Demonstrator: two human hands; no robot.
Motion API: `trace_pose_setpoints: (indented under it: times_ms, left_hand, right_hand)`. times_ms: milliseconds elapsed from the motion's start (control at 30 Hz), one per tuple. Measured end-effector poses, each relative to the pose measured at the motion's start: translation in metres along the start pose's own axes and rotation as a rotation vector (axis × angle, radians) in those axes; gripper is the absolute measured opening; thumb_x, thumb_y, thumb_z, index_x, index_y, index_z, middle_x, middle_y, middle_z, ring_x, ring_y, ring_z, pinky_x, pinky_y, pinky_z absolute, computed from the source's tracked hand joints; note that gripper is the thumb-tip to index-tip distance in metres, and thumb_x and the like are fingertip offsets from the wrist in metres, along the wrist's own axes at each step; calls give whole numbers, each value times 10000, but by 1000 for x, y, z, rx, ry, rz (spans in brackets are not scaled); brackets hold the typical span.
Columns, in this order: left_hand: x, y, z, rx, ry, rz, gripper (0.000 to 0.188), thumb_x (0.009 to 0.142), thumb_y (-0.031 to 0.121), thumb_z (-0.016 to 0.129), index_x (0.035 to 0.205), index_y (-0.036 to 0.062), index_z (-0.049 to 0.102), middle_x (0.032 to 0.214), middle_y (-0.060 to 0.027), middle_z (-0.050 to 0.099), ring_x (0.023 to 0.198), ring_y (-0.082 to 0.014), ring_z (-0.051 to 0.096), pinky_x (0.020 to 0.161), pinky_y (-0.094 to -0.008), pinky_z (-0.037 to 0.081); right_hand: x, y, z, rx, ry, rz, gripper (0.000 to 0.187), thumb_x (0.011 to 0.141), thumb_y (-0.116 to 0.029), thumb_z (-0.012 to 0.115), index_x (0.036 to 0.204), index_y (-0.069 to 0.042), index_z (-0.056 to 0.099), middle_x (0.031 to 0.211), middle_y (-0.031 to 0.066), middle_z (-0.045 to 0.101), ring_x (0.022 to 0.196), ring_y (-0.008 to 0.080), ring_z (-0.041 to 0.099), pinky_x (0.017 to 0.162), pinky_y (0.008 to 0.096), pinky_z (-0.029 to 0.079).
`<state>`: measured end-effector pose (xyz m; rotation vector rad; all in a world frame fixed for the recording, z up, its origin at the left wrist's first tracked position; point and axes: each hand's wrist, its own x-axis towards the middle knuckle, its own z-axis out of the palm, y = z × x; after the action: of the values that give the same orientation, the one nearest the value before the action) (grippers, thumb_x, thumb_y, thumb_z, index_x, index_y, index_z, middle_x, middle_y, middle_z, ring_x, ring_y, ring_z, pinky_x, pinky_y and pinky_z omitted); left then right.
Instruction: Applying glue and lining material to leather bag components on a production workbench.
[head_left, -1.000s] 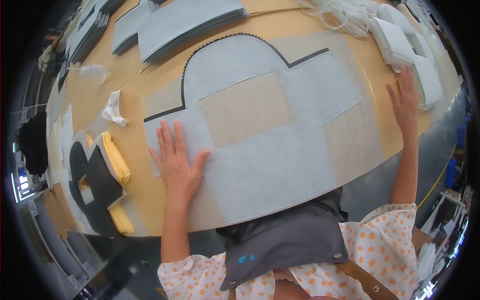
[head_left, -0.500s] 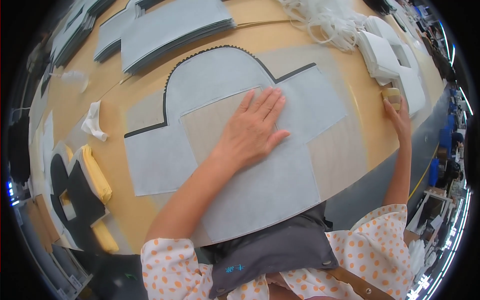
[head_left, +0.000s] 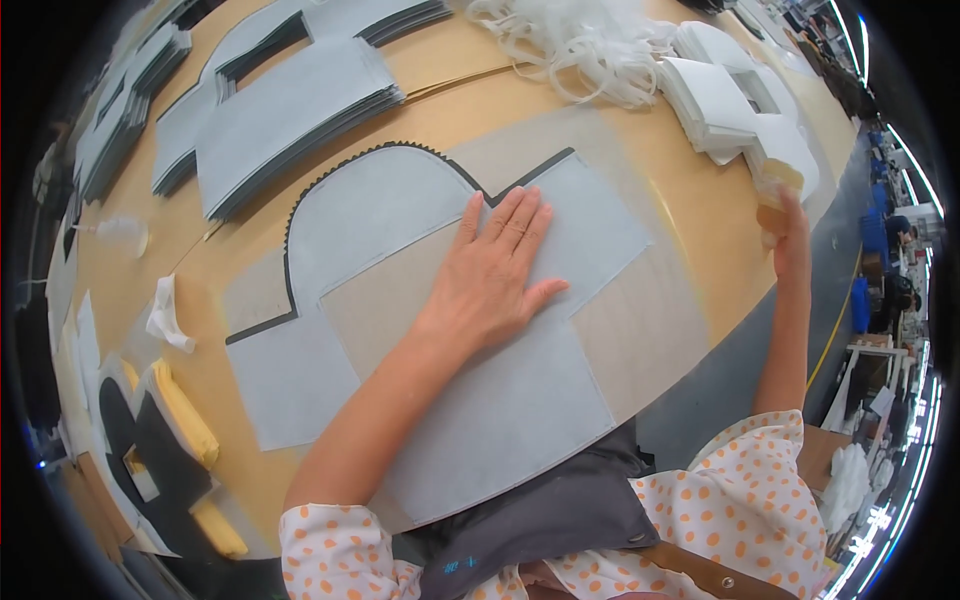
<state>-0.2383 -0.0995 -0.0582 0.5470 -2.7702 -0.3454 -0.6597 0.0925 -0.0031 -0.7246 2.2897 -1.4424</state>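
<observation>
In front of me lies a pale grey-blue cut panel (head_left: 385, 210) with a rectangular opening in its middle. A black strip (head_left: 290, 235), notched around the rounded end, runs along its far edge. My left hand (head_left: 490, 270) rests flat on the panel, fingers spread, just right of the opening and near the black edge. My right hand (head_left: 792, 240) is off at the table's right edge, its fingers closed round a small tan-and-brown object (head_left: 780, 180). Motion blurs that object, and I cannot tell its kind.
Stacks of similar grey-blue panels (head_left: 290, 130) stand at the far left. White strips (head_left: 580, 45) lie in a tangle at the back. A stack of white pieces (head_left: 710, 110) is at the right. Black and yellow pieces (head_left: 175, 450), a white scrap (head_left: 168, 315) and a clear bottle (head_left: 125, 237) are left.
The view has shifted, so the panel appears lower and further left. My left hand stays flat on it. My right hand still grips the tan object, now tilted differently and blurred.
</observation>
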Motion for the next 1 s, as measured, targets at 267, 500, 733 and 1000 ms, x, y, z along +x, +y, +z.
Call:
trace_pose_setpoints:
  times_ms: [267, 500, 733, 1000]
  left_hand:
    - [60, -2, 26, 7, 65, 4, 739, 979, 564, 417, 1457, 1, 397, 1546, -148, 362, 1451, -274, 299, 1185, -506, 201]
    - [64, -8, 39, -54, 62, -65, 770, 973, 603, 374, 1485, 28, 367, 1579, -127, 312, 1483, -256, 232, 1201, -530, 118]
    - [17, 17, 4, -155, 127, -70, 801, 968, 641, 338, 1532, 76, 286, 1608, -148, 230, 1504, -276, 161, 1193, -575, 64]
    - [-138, -33, -66, 171, -26, -519, 854, 949, 622, 418, 1553, 57, 205, 1633, -122, 154, 1517, -256, 110, 1183, -591, 25]
  right_hand:
    - [-30, -36, 2, 928, -283, 128, 596, 947, -409, 611, 1390, -47, 442, 1316, 228, 568, 1124, 261, 632, 796, 357, 577]
    - [-29, -23, 8, 1234, -609, 29, 609, 964, -259, 617, 1468, -46, 350, 1492, 188, 392, 1347, 327, 417, 895, 383, 550]
    - [-33, -42, 14, 1179, -547, 72, 717, 880, -145, 733, 1469, -37, 339, 1509, 171, 374, 1351, 374, 396, 845, 332, 532]
    - [-59, -65, 91, 1191, -755, 78, 790, 845, -271, 769, 1476, -85, 333, 1487, 162, 410, 1290, 293, 500, 851, 384, 597]
